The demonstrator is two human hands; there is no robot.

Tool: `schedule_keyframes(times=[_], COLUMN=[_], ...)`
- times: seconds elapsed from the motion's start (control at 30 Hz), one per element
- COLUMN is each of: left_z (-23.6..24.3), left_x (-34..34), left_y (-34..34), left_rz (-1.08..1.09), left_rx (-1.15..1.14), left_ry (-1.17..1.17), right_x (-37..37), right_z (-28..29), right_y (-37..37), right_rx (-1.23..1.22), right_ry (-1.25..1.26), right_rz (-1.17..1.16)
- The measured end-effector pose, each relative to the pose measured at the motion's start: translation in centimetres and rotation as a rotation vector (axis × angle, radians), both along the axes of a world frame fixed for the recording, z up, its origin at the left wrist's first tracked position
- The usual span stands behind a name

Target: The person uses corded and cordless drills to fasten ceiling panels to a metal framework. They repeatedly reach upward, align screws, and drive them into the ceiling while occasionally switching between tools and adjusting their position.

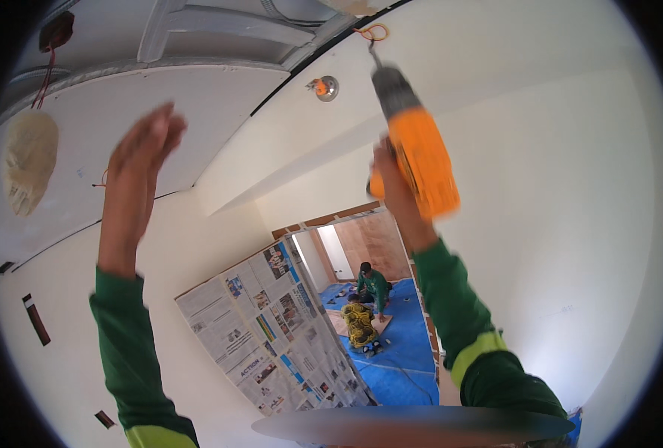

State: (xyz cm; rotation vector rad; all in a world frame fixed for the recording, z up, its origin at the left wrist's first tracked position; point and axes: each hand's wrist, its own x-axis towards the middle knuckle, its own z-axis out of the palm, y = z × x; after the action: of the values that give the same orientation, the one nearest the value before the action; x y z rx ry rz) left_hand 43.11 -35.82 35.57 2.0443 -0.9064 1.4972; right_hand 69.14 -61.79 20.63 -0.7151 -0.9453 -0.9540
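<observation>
My right hand (397, 183) is wrapped round the handle of an orange and black power drill (422, 160), raised high with its bit pointing up. The bit's tip is close to a loop of orange wire (377, 32) at the top of the white wall; whether they touch I cannot tell. My left hand (143, 153) is lifted on the left below the ceiling, its fingers pressed together and slightly blurred. What they pinch, if anything, is too small to make out. A round metal fitting with orange wire (327, 88) sits in the wall between my hands.
Overhead are an open ceiling frame (234, 26) and a hanging wrapped bundle (29, 160). Ahead stands a newspaper-covered door (275, 328) beside a doorway. Beyond it, two people (366, 310) crouch on blue floor sheeting (398, 366). A blurred brim (413, 425) crosses the lower edge.
</observation>
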Motion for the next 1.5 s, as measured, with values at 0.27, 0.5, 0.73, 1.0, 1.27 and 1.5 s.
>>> schedule_keyframes(times=[0.27,0.5,0.73,1.0,1.27,1.5], left_z=[16.1,17.3,19.8,18.2,19.3,20.9], left_x=[9.8,12.8,14.1,16.5,24.5,28.1], left_y=[-13.3,-19.5,-17.8,-17.8,-22.6,-23.9], left_rz=[-0.683,-0.873,-0.825,-0.852,-0.799,-0.792], left_rx=[0.028,-0.318,-0.220,-0.269,-0.259,-0.361], left_ry=[0.026,-0.087,-0.102,0.006,0.205,0.192], right_x=[-6.4,-8.4,-9.4,-8.4,-8.6,-9.6], right_z=[-25.0,-37.5,-41.8,-41.8,-43.2,-46.9], right_y=[-2.3,-8.7,-12.4,-12.2,-13.0,-14.5], right_rx=[-0.306,-0.396,-0.316,-0.117,-0.121,0.003], right_ry=[0.352,0.750,0.870,0.953,0.990,1.154], right_rz=[-0.307,-0.100,-0.182,0.049,0.104,0.149])
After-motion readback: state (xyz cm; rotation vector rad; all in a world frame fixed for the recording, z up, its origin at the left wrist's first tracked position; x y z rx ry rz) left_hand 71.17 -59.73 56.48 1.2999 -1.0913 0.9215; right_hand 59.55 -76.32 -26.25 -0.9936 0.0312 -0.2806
